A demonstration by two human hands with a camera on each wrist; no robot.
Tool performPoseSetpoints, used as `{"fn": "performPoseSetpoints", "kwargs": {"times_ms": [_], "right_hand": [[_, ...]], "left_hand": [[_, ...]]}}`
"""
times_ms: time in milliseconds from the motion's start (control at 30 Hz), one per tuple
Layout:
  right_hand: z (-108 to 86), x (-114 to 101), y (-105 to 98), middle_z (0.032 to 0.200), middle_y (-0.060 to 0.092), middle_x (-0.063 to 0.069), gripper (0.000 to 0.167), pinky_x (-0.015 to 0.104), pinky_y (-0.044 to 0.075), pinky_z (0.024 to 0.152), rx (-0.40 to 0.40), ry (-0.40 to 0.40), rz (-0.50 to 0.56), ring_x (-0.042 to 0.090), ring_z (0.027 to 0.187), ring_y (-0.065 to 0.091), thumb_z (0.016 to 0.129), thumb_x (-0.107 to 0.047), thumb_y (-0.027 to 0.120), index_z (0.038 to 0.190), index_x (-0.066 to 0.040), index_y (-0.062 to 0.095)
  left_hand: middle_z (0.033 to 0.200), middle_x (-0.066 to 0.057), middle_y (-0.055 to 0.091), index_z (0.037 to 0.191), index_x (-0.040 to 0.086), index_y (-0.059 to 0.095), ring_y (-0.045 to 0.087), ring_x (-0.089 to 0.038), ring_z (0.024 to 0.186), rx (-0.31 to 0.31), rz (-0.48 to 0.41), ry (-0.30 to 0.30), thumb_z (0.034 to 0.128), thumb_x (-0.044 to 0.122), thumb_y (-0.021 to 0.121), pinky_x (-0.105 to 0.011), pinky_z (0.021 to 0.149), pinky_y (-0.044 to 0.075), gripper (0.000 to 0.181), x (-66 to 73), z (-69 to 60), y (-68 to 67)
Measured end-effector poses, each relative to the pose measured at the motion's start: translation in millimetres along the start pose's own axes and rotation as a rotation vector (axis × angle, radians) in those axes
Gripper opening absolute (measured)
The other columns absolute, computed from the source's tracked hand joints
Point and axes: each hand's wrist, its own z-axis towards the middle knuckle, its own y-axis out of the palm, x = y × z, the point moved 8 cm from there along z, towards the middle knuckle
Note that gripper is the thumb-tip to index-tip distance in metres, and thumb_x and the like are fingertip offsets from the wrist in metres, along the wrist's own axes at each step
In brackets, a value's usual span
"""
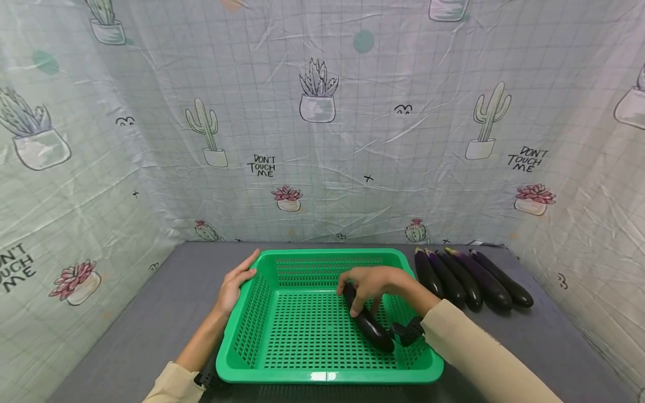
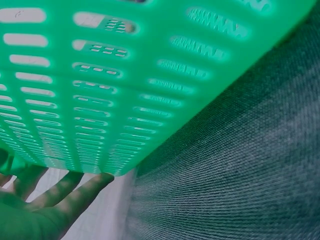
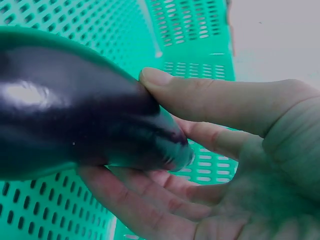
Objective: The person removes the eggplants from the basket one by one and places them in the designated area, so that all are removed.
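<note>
A dark purple eggplant is in the right part of a green plastic basket. My right hand grips it near its far end, and the right wrist view shows the thumb on one side of the eggplant and the fingers on the other. At the basket's left side, my left hand rests against the rim. Its fairly straight fingers touch the outside of the slotted wall in the left wrist view.
Several more eggplants lie side by side on the grey table, just right of the basket. Behind the table and along both sides hangs a pale curtain printed with potted plants.
</note>
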Motion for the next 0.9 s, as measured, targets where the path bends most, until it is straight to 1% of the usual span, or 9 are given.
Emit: {"fn": "performPoseSetpoints", "kwargs": {"times_ms": [33, 100, 233, 333, 433, 567, 667, 733, 900], "right_hand": [[-1.2, -1.3, -0.6, 0.111, 0.062, 0.016, 0.054, 0.044, 0.064, 0.069, 0.001, -0.013, 0.007, 0.025, 0.085, 0.069, 0.084, 0.003, 0.081, 0.133, -0.009, 0.061], [-3.4, -3.3, -1.9, 0.121, 0.060, 0.018, 0.054, 0.043, 0.064, 0.070, 0.005, -0.032, 0.012, 0.025, 0.090, 0.069, 0.085, 0.003, 0.081, 0.134, -0.010, 0.060], [-11.4, -8.6, -5.6, 0.141, 0.048, 0.019, 0.051, 0.046, 0.063, 0.073, 0.032, -0.075, 0.014, 0.025, 0.101, 0.066, 0.086, 0.001, 0.081, 0.132, -0.014, 0.063], [-19.2, -12.5, -9.6, 0.148, 0.043, 0.021, 0.047, 0.048, 0.063, 0.074, 0.055, -0.121, 0.019, 0.024, 0.104, 0.065, 0.087, -0.001, 0.080, 0.129, -0.017, 0.065], [-26.0, -14.5, -12.8, 0.153, 0.040, 0.023, 0.046, 0.046, 0.062, 0.073, 0.065, -0.165, 0.040, 0.023, 0.097, 0.064, 0.088, -0.002, 0.079, 0.129, -0.018, 0.066], [-32.1, -12.8, -15.6, 0.153, 0.038, 0.024, 0.049, 0.038, 0.059, 0.067, 0.078, -0.209, 0.066, 0.021, 0.079, 0.061, 0.089, -0.003, 0.078, 0.134, -0.016, 0.064], [-34.9, -11.1, -17.4, 0.152, 0.038, 0.025, 0.050, 0.035, 0.058, 0.065, 0.098, -0.235, 0.072, 0.021, 0.075, 0.059, 0.089, -0.003, 0.078, 0.135, -0.017, 0.063], [-36.8, -10.5, -19.1, 0.152, 0.037, 0.025, 0.050, 0.037, 0.059, 0.067, 0.111, -0.251, 0.079, 0.023, 0.081, 0.062, 0.089, -0.003, 0.078, 0.134, -0.017, 0.063], [-42.6, -9.8, -25.1, 0.149, 0.040, 0.023, 0.049, 0.042, 0.061, 0.072, 0.152, -0.290, 0.105, 0.032, 0.107, 0.063, 0.089, -0.002, 0.079, 0.133, -0.017, 0.064]], "left_hand": [[0.172, -0.021, 0.017, 0.162, -0.004, 0.026, 0.009, -0.040, 0.160, -0.002, -0.007, -0.005, 0.1106, 0.013, 0.039, -0.001, 0.105, 0.035, 0.055, -0.4, 0.2, 0.1], [0.172, -0.020, 0.015, 0.162, -0.003, 0.025, 0.010, -0.039, 0.160, -0.005, -0.021, -0.015, 0.1107, 0.013, 0.038, -0.002, 0.105, 0.037, 0.056, -1.8, 0.5, 0.1], [0.173, -0.019, 0.014, 0.163, -0.003, 0.023, 0.010, -0.039, 0.160, -0.010, -0.028, -0.020, 0.1110, 0.014, 0.038, -0.002, 0.105, 0.037, 0.056, -2.4, 0.5, 0.4], [0.172, -0.021, 0.015, 0.162, -0.003, 0.024, 0.011, -0.041, 0.160, -0.006, -0.021, -0.016, 0.1111, 0.015, 0.038, -0.002, 0.105, 0.038, 0.056, -0.9, -0.5, 0.7], [0.171, -0.023, 0.017, 0.162, -0.004, 0.026, 0.010, -0.042, 0.159, 0.003, -0.007, -0.010, 0.1109, 0.014, 0.039, -0.002, 0.105, 0.037, 0.056, -0.1, -1.2, 0.4], [0.171, -0.023, 0.018, 0.161, -0.004, 0.027, 0.011, -0.042, 0.159, 0.008, -0.006, -0.004, 0.1104, 0.014, 0.040, -0.002, 0.104, 0.037, 0.056, 0.7, -1.7, 0.4], [0.171, -0.023, 0.018, 0.161, -0.005, 0.026, 0.011, -0.042, 0.159, 0.008, -0.013, -0.002, 0.1103, 0.014, 0.040, -0.003, 0.105, 0.038, 0.056, 0.9, -1.8, 0.3], [0.171, -0.023, 0.017, 0.161, -0.005, 0.026, 0.011, -0.042, 0.158, 0.005, -0.021, -0.002, 0.1105, 0.014, 0.040, -0.003, 0.105, 0.039, 0.056, 0.4, -1.6, 0.4], [0.172, -0.022, 0.014, 0.162, -0.004, 0.023, 0.012, -0.040, 0.158, -0.007, -0.049, -0.013, 0.1107, 0.014, 0.039, -0.005, 0.105, 0.041, 0.057, -0.6, -1.1, 1.5]]}}
